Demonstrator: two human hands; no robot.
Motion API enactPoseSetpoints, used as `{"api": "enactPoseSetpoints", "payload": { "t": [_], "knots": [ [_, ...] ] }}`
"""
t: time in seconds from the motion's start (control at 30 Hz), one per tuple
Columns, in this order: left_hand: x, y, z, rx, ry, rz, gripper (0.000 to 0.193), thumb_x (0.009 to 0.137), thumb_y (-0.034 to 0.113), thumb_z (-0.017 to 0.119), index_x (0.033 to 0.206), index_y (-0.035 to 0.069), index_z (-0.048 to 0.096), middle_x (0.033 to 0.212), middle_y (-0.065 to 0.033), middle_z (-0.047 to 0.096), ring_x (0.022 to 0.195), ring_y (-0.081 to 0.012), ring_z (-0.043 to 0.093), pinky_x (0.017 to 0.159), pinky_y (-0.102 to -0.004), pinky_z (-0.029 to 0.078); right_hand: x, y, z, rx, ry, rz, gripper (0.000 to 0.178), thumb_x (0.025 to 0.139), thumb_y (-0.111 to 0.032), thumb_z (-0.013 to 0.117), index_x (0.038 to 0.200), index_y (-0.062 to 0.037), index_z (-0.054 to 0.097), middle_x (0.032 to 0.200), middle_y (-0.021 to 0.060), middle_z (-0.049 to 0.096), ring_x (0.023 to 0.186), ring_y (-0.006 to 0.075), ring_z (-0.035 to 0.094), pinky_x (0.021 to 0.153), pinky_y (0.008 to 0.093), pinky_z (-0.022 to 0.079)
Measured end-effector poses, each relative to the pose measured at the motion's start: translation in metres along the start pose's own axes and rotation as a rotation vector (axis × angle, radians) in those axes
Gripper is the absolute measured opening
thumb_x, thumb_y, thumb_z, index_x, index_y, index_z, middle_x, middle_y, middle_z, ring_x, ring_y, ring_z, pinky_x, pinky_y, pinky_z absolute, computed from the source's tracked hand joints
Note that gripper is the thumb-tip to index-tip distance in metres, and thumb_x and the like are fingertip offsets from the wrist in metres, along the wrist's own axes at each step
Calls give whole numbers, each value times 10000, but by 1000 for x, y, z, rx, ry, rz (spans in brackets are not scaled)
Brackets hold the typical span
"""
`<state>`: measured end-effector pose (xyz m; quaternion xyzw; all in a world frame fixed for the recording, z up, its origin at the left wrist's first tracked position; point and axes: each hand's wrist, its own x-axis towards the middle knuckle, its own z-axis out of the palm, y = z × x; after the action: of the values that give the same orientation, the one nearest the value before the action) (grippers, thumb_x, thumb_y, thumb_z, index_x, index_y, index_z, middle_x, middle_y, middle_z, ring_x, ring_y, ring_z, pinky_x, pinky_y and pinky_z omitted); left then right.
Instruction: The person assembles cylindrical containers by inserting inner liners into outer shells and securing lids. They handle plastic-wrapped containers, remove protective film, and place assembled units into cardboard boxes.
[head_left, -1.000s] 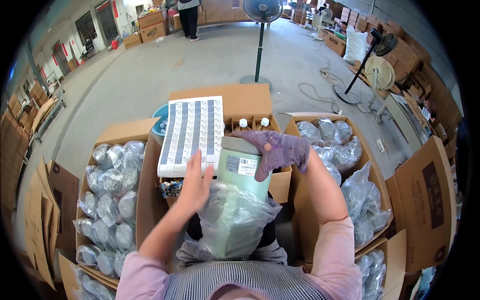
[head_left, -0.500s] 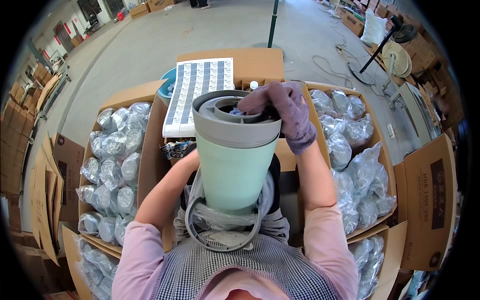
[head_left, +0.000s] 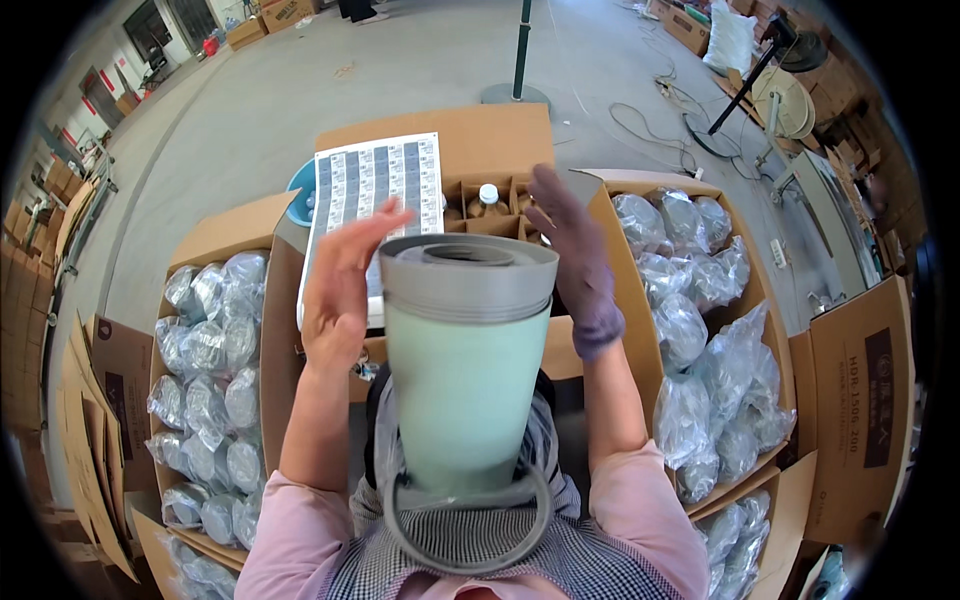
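Mint-green jug (head_left: 462, 390) with its grey lid (head_left: 466, 278) stands between the open bare left hand (head_left: 343, 285) and open gloved right hand (head_left: 578, 262), neither visibly gripping; both palms should close evenly below the lid.

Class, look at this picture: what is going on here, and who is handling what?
A person lifts a pale green cup with a grey lid close to the camera. The bare left hand and purple-gloved right hand flank its lid, open. Cardboard boxes of plastic-bagged cups stand at both sides, with a printed label sheet ahead.
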<state>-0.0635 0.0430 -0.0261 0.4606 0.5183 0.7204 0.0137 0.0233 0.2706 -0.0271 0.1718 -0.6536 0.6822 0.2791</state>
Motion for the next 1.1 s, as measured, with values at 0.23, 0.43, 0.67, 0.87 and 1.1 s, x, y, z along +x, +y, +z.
{"api": "enactPoseSetpoints", "payload": {
  "t": [0.23, 0.43, 0.67, 0.87, 1.1],
  "knots": [
    [34, 3, 8, 9, -293, -226, 698, 803, 578, 674, 1067, -67, 642, 1134, -167, 636, 1249, -327, 495, 1086, -457, 340, 48, 61, -7, 675, -100, 501, 754, 981, -596, 327, 792, 43, 679, 863, 140, 688, 832, 219, 649, 827, 318, 499],
    [35, -11, -9, -169, 216, -728, 662, 1006, 553, 334, 1219, -24, 578, 1211, -153, 599, 1170, -272, 564, 935, -383, 492, 55, 100, -5, 828, -21, 442, 696, 982, -590, 345, 1233, 29, 540, 1168, 122, 623, 1062, 200, 590, 954, 320, 457],
    [31, -66, 0, -636, 172, -586, 653, 902, 466, 521, 1346, -6, 437, 1246, -165, 567, 1111, -267, 600, 905, -396, 527, 68, 67, 2, -261, 257, 441, 568, 990, -485, 422, 1309, -21, 493, 1153, 137, 546, 1031, 216, 511, 940, 286, 386],
    [23, -105, -13, -162, 119, -570, 562, 676, -12, 726, 1199, -55, 525, 1134, -150, 626, 983, -205, 643, 854, -324, 518, 46, 98, -2, -1006, 160, -247, 670, 800, -349, 696, 1341, -28, 464, 1301, 251, 483, 1196, 406, 456, 1017, 483, 381],
    [4, -125, 15, 648, 81, 7, 593, 765, 102, 676, 1341, 73, 536, 1300, -138, 586, 1235, -249, 537, 951, -351, 479, 24, 116, 8, -80, -177, 76, 597, 875, -327, 644, 1373, -81, 424, 1277, 126, 500, 1152, 278, 527, 966, 370, 455]
  ]
}}
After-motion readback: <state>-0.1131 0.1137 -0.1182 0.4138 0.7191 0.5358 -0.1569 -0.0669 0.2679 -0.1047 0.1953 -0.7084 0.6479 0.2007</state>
